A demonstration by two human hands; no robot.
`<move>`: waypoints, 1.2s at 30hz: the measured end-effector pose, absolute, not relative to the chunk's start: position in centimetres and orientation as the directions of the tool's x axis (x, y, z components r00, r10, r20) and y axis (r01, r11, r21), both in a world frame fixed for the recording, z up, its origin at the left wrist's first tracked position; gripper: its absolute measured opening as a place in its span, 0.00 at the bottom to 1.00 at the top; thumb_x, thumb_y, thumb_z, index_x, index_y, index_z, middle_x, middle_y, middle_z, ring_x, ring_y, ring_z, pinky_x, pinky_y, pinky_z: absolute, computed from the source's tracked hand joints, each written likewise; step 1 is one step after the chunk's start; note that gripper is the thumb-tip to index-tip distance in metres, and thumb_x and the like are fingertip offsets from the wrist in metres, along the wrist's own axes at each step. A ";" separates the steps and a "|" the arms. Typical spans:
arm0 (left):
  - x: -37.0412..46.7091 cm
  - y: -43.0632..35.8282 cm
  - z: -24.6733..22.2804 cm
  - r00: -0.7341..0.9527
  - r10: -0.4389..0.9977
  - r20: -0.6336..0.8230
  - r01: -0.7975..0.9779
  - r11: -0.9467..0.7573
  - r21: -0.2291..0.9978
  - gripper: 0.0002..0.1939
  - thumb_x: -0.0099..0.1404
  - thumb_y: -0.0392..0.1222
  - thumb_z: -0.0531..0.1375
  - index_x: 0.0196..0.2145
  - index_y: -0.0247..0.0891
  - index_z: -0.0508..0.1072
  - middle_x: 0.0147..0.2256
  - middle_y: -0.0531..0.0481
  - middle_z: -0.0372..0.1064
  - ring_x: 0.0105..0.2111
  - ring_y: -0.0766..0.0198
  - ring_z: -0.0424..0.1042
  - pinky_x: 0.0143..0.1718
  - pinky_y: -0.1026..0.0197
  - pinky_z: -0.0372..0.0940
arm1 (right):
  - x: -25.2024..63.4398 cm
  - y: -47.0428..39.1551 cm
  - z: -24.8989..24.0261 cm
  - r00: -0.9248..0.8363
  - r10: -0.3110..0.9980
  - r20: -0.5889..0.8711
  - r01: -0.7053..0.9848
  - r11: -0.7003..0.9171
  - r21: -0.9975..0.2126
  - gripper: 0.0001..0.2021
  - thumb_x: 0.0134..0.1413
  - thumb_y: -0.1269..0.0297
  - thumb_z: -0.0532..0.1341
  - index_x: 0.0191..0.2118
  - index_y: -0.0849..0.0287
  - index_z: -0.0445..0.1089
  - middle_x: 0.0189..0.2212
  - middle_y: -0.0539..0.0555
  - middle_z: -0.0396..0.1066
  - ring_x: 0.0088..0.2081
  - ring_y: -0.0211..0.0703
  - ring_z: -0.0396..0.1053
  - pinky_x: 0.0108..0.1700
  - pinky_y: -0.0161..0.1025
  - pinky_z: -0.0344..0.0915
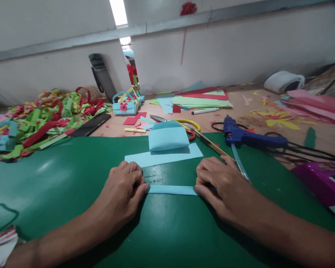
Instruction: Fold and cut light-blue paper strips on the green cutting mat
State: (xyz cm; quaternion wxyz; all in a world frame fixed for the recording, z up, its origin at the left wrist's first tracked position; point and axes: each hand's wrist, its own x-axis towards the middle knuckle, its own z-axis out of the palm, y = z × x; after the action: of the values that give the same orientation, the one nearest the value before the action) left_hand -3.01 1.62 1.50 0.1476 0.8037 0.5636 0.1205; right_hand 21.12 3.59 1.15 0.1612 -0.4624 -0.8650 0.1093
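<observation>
A narrow light-blue paper strip (171, 190) stretches level between my two hands, just over the green mat (170, 230). Its left end is pinched by my left hand (125, 190), fingers curled. My right hand (219, 182) is closed on the other end in the same way. Beyond the strip lies a wider flat piece of light-blue paper (139, 159). A folded light-blue paper pouch (169, 139), its flap raised at the back, rests partly over that piece. Both strip ends are hidden by my fingers.
Behind the pouch lie yellow-handled scissors (197, 124) and a pencil (212, 143). A blue glue gun (248, 136) and a purple tape dispenser (321, 182) sit at right. Paper handbags (125, 107), a phone (92, 124), a bottle (103, 76) and a heap of paper pieces (50, 115) stand leftward.
</observation>
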 end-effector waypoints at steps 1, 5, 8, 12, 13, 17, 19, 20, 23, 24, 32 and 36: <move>-3.0 1.6 1.5 0.339 0.940 0.030 0.871 -0.326 0.367 0.11 0.64 0.39 0.50 0.24 0.38 0.62 0.30 0.49 0.63 0.33 0.59 0.59 0.35 0.54 0.53 | 21.1 3.6 1.2 -0.520 0.836 0.175 0.765 0.547 -0.339 0.10 0.52 0.69 0.55 0.21 0.59 0.61 0.25 0.51 0.63 0.34 0.44 0.60 0.41 0.46 0.48; -2.9 1.6 1.4 0.332 0.942 0.039 0.876 -0.323 0.358 0.11 0.63 0.39 0.50 0.23 0.37 0.60 0.30 0.49 0.62 0.32 0.59 0.58 0.35 0.54 0.53 | 21.1 3.6 1.1 -0.523 0.833 0.179 0.767 0.552 -0.327 0.10 0.52 0.69 0.55 0.20 0.59 0.60 0.26 0.51 0.63 0.34 0.44 0.60 0.41 0.46 0.48; -3.0 1.7 1.3 0.335 0.942 0.031 0.867 -0.321 0.382 0.11 0.64 0.39 0.50 0.23 0.37 0.60 0.30 0.50 0.62 0.32 0.59 0.58 0.35 0.54 0.53 | 21.1 3.6 1.0 -0.524 0.829 0.196 0.770 0.559 -0.308 0.11 0.52 0.69 0.54 0.20 0.59 0.60 0.25 0.51 0.63 0.34 0.44 0.60 0.42 0.47 0.48; -3.1 1.6 1.4 0.329 0.944 0.022 0.860 -0.309 0.407 0.11 0.64 0.40 0.50 0.24 0.38 0.61 0.30 0.50 0.62 0.33 0.59 0.58 0.36 0.54 0.54 | 21.1 3.6 0.9 -0.527 0.821 0.219 0.775 0.570 -0.274 0.12 0.53 0.69 0.54 0.20 0.58 0.60 0.26 0.52 0.63 0.33 0.44 0.61 0.42 0.46 0.48; -3.1 1.5 1.5 0.327 0.945 0.016 0.859 -0.304 0.411 0.11 0.64 0.40 0.50 0.24 0.38 0.61 0.30 0.50 0.62 0.33 0.59 0.59 0.37 0.54 0.54 | 21.1 3.5 0.9 -0.528 0.820 0.222 0.775 0.572 -0.267 0.11 0.53 0.69 0.54 0.20 0.58 0.60 0.26 0.52 0.63 0.33 0.44 0.61 0.42 0.47 0.48; -3.0 1.4 1.5 0.313 0.950 0.007 0.856 -0.285 0.431 0.11 0.63 0.40 0.51 0.23 0.38 0.60 0.30 0.51 0.61 0.33 0.60 0.59 0.38 0.54 0.54 | 21.0 3.5 0.9 -0.532 0.818 0.218 0.778 0.574 -0.255 0.11 0.53 0.69 0.53 0.20 0.58 0.61 0.26 0.52 0.64 0.33 0.45 0.61 0.42 0.47 0.48; -3.0 1.5 1.5 0.314 0.949 0.018 0.851 -0.290 0.438 0.11 0.63 0.39 0.51 0.23 0.38 0.60 0.30 0.51 0.61 0.33 0.60 0.58 0.38 0.54 0.54 | 21.0 3.6 0.9 -0.533 0.817 0.220 0.780 0.575 -0.247 0.11 0.53 0.69 0.53 0.20 0.58 0.61 0.26 0.52 0.64 0.34 0.45 0.61 0.42 0.47 0.49; -2.9 1.5 1.5 0.318 0.948 0.022 0.848 -0.295 0.440 0.11 0.63 0.39 0.51 0.23 0.38 0.59 0.30 0.51 0.61 0.33 0.60 0.58 0.38 0.55 0.54 | 21.0 3.6 0.9 -0.531 0.819 0.218 0.782 0.573 -0.245 0.11 0.53 0.69 0.53 0.20 0.58 0.61 0.26 0.52 0.64 0.34 0.45 0.61 0.42 0.47 0.49; -2.8 1.5 1.3 0.338 0.941 0.029 0.843 -0.316 0.436 0.11 0.64 0.39 0.50 0.23 0.38 0.58 0.30 0.51 0.61 0.33 0.60 0.58 0.37 0.55 0.53 | 21.0 3.5 1.1 -0.527 0.829 0.186 0.788 0.559 -0.259 0.11 0.53 0.69 0.53 0.21 0.59 0.61 0.27 0.52 0.64 0.34 0.46 0.61 0.43 0.48 0.49; -2.8 1.5 1.3 0.343 0.939 0.035 0.843 -0.324 0.429 0.11 0.64 0.38 0.50 0.23 0.38 0.57 0.30 0.51 0.61 0.33 0.60 0.58 0.37 0.55 0.53 | 21.0 3.5 1.2 -0.525 0.833 0.173 0.789 0.553 -0.266 0.11 0.53 0.69 0.53 0.21 0.59 0.61 0.27 0.52 0.64 0.35 0.46 0.61 0.43 0.48 0.49; -2.9 1.7 1.3 0.439 0.898 0.030 0.880 -0.437 0.185 0.14 0.64 0.36 0.49 0.47 0.42 0.65 0.34 0.49 0.63 0.34 0.60 0.61 0.37 0.56 0.55 | 21.1 3.4 1.7 -0.529 0.839 0.129 0.777 0.540 -0.323 0.05 0.52 0.70 0.57 0.26 0.58 0.63 0.28 0.50 0.66 0.37 0.45 0.62 0.46 0.50 0.47; -1.9 1.7 2.1 0.588 0.805 -0.081 0.794 -0.594 -0.133 0.33 0.62 0.32 0.49 0.61 0.59 0.46 0.35 0.49 0.63 0.31 0.60 0.63 0.39 0.54 0.57 | 21.1 3.3 1.7 -0.527 0.838 0.145 0.779 0.544 -0.313 0.03 0.51 0.71 0.57 0.29 0.57 0.64 0.30 0.50 0.67 0.38 0.45 0.63 0.48 0.52 0.47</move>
State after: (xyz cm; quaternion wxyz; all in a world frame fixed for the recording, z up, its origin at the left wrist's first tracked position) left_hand -1.93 1.70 2.11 -0.0415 0.8902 0.4489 -0.0663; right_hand 21.05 3.33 1.73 0.1400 -0.4658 -0.8674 0.1050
